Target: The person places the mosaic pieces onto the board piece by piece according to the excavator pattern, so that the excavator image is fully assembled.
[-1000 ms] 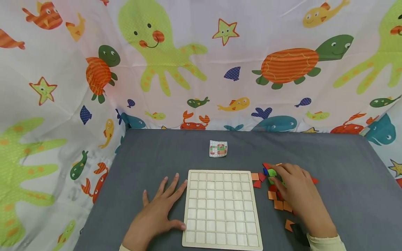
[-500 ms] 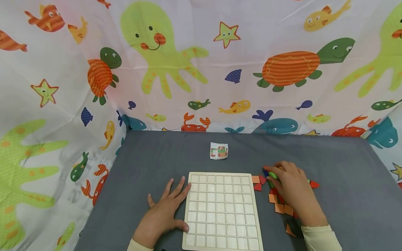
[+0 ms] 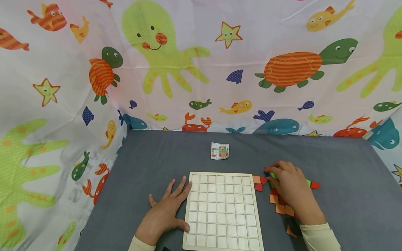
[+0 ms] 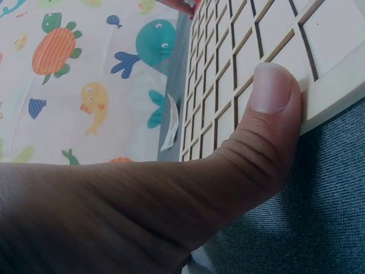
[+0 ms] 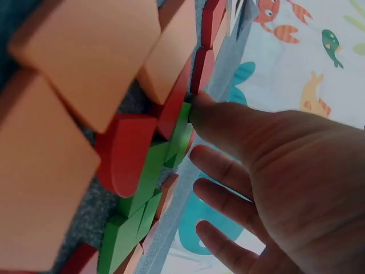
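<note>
Reaching into the pile of tiles [image 3: 280, 209] is the right hand [image 3: 292, 188], right of the board; thumb and index sit at the far-left part of the pile, by the green tiles [image 5: 149, 171] and the blue tile [image 3: 267, 174]. Thumb tip is right against or touching a green one in the right wrist view; other fingers slightly bent, apart from each other. Cannot tell if anything is pinched, since the index tip is hidden.

Key relation: the green tiles lie directly under the right hand and on its left side. Pile's long axis slants from far left to near right, with orange tiles [image 3: 274, 199] on the near side of the fingers and a red tile [image 3: 315, 185] poking out right of the hand. Right hand is clearly the nearer one; the board lies between the pile and the other hand.

Left hand [image 3: 166, 212]: fingers spread and extended at the board's left edge, thumb resting on the near part of that rim. Holds nothing.

Board [image 3: 221, 212] lies flat, long axis near to far, grid cells bare. Small patterned card [image 3: 220, 151] sits past its far edge on the gray table [image 3: 163, 153]. Sea-animal curtain [image 3: 201, 69] behind.
</note>
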A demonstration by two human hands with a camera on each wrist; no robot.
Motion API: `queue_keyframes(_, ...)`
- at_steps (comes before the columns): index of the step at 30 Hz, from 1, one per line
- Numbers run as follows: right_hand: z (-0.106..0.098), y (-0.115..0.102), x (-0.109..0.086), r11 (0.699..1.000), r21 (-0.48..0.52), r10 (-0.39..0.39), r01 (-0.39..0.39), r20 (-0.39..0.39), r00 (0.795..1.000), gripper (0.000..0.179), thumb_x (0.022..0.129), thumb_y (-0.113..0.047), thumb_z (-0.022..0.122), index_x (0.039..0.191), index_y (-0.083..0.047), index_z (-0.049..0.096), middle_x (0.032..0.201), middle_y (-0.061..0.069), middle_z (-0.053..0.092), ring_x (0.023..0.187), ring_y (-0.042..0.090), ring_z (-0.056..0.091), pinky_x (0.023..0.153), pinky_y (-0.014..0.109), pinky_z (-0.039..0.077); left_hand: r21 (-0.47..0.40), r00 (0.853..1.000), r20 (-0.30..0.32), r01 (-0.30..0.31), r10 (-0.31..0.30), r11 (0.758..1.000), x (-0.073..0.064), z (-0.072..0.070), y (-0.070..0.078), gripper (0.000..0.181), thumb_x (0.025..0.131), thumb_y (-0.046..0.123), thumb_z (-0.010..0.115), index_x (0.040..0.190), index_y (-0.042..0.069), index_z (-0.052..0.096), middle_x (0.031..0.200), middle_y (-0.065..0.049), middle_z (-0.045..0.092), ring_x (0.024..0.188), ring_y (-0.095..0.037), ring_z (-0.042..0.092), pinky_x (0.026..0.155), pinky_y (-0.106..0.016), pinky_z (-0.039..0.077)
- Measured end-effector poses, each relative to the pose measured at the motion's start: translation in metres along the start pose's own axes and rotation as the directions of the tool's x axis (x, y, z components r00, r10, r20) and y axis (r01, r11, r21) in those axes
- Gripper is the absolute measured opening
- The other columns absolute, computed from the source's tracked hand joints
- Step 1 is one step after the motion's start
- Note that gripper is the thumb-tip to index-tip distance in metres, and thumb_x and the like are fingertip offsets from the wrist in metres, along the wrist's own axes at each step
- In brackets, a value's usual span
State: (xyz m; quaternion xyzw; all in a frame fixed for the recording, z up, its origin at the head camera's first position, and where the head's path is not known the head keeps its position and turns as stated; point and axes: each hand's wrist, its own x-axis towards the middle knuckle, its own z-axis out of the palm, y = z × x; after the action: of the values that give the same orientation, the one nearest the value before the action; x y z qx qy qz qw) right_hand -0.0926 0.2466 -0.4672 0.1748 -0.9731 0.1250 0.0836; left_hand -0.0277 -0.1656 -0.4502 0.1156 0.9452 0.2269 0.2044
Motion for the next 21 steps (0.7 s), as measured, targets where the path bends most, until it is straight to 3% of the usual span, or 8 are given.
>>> queue_keyframes(11, -0.005, 0.000, 0.006, 0.999, -0.003, -0.033, 0.033, 0.008, 0.999, 0.024, 0.087, -0.017, 0.083, 0.104, -0.002, 0.076, 0.108, 0.011, 0.062, 0.105, 0.036, 0.053, 0.085, 0.058, 0.051, -0.001, 1.000, 0.008, 0.000, 0.000, 1.000, 0.000, 0.001, 0.000, 0.134, 0.058, 0.045, 0.098, 0.170, 0.032, 0.026, 0.178, 0.004, 0.013, 0.164, -0.038, 0.008, 0.093, -0.100, 0.003)
queue_keyframes(17, -0.008, -0.022, -0.004, 0.981, 0.059, -0.181, 0.186, -0.084, 0.980, 0.016, 0.085, -0.017, 0.081, 0.098, -0.011, 0.075, 0.105, 0.004, 0.063, 0.100, 0.028, 0.057, 0.078, 0.050, 0.053, 0.014, 1.000, 0.006, 0.006, -0.006, 1.000, 0.000, 0.003, -0.001, 0.136, 0.057, 0.046, 0.098, 0.171, 0.032, 0.024, 0.178, 0.005, 0.011, 0.164, -0.037, 0.006, 0.094, -0.100, 0.003)
queue_keyframes(21, -0.006, -0.040, -0.013, 0.967, 0.084, -0.234, 0.242, -0.092, 0.968, 0.018, 0.083, -0.018, 0.083, 0.098, -0.015, 0.072, 0.104, -0.002, 0.062, 0.097, 0.020, 0.056, 0.078, 0.044, 0.053, 0.018, 1.000, 0.006, 0.009, -0.009, 1.000, 0.001, 0.004, -0.001, 0.137, 0.057, 0.046, 0.098, 0.171, 0.034, 0.023, 0.178, 0.006, 0.011, 0.164, -0.036, 0.006, 0.095, -0.100, 0.002)
